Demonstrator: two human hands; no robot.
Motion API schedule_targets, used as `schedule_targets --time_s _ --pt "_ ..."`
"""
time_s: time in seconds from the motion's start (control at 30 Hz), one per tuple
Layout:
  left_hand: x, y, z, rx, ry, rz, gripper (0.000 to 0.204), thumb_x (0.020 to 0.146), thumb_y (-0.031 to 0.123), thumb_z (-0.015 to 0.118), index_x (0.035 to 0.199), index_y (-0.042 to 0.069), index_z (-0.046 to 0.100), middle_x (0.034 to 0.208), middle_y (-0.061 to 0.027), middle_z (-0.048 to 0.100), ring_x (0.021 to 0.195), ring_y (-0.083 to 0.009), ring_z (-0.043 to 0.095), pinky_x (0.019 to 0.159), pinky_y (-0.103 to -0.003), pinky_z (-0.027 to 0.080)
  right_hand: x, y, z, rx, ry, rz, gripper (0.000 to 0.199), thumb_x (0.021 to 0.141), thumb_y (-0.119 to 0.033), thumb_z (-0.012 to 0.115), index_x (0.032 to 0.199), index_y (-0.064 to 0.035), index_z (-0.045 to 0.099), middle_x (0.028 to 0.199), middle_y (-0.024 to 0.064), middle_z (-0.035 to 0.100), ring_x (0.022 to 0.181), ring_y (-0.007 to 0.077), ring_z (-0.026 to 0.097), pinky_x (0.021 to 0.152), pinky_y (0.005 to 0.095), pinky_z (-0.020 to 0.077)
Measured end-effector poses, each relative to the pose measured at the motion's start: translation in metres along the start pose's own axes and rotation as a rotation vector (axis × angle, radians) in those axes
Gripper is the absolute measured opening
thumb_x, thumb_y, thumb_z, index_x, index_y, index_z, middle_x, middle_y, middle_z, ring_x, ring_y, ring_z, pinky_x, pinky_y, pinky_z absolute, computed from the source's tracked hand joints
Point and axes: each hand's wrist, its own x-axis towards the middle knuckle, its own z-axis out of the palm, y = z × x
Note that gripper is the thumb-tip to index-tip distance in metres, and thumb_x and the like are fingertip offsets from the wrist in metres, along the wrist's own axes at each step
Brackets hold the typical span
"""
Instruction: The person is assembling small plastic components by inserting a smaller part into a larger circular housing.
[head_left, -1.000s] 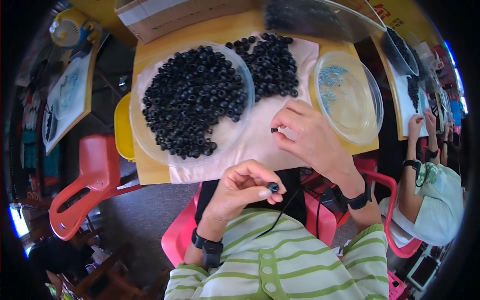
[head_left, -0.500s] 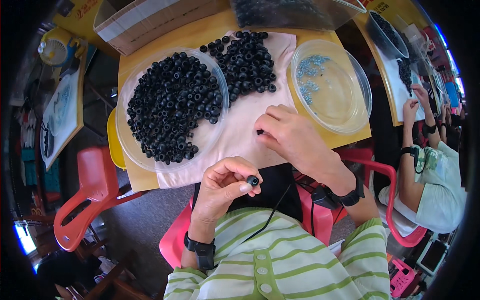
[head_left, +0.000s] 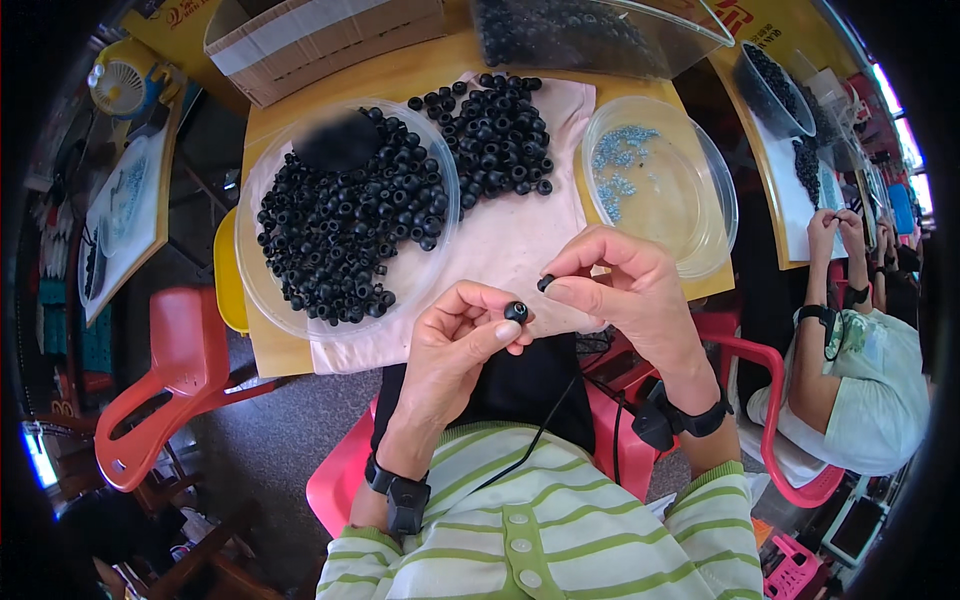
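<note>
My left hand [head_left: 448,345] pinches a round black bead-like piece [head_left: 516,311] between thumb and fingers; its opening faces up and a pale ring shows in it. Close by on the right, my right hand [head_left: 630,290] grips a smaller black piece [head_left: 545,283] between thumb and forefinger. The two pieces are apart, above the near edge of the pale cloth [head_left: 500,240]. To the left, a clear round tub [head_left: 243,262] holds many similar black pieces. Beyond my hands lies a loose heap of round black pieces [head_left: 505,140] on the cloth.
A clear round container [head_left: 685,225] with tiny pale-blue bits stands at the right. Behind are a cardboard box [head_left: 320,50] and a clear bin [head_left: 600,45] of black pieces. A red chair [head_left: 190,350] stands left; a co-worker [head_left: 850,390] sits at another table on the right.
My right hand has drawn back toward me and turned, bringing its small black piece near the left hand. The left hand has risen slightly, its piece now tilted with the opening upward.
</note>
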Motion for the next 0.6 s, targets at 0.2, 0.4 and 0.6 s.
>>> schedule_targets --time_s 0.2,0.4,0.6 --pt "0.003 -0.001 0.004 -0.007 -0.002 -0.012 0.018 0.088 -0.002 0.07 0.104 0.0 0.061 0.097 -0.011 0.069 0.084 -0.0152 0.067 0.077 -0.028 0.055 -0.005 -0.014 0.007 0.11 -0.033 0.006 0.014 0.09 -0.008 0.071 0.098 0.0026 0.068 0.091 0.0024 0.067 0.079 0.0041 0.064 0.061 0.0162 0.049" --pt "0.002 -0.003 0.004 -0.015 -0.011 -0.024 0.019 0.087 -0.001 0.071 0.103 0.0 0.062 0.095 -0.0104 0.069 0.083 -0.0152 0.067 0.077 -0.028 0.055 -0.007 -0.001 0.01 0.046 -0.042 -0.073 0.01 0.091 -0.006 0.07 0.094 0.0028 0.068 0.091 0.0049 0.067 0.076 0.0074 0.067 0.058 0.0177 0.0493" --pt "0.002 -0.006 0.002 -0.03 -0.008 -0.049 0.018 0.087 0.0 0.071 0.103 0.001 0.062 0.095 -0.01 0.069 0.084 -0.0149 0.067 0.078 -0.028 0.055 -0.008 -0.003 0.015 -0.245 0.022 -0.281 0.008 0.086 -0.004 0.074 0.089 0.0004 0.068 0.083 0.005 0.064 0.068 0.0078 0.063 0.054 0.0197 0.0458"
